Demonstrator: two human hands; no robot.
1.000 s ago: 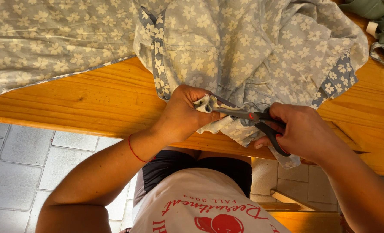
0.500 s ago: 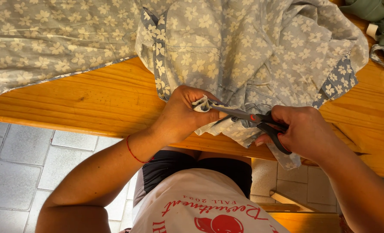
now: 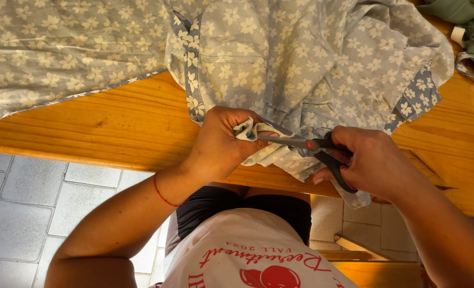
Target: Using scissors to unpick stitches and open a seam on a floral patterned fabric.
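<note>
The cloth (image 3: pixel 279 58) is grey-blue with a pattern of small cream flowers. The scissors (image 3: pixel 322 154) have black handles, a red pivot and grey metal blades. The table (image 3: pixel 103 128) is orange-brown wood with visible grain; the floor tiles (image 3: pixel 29 197) are grey.

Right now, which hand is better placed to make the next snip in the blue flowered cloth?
The right hand: it holds the black-handled scissors with blades at the blue flowered cloth, while the left hand pinches the fabric edge.
</note>
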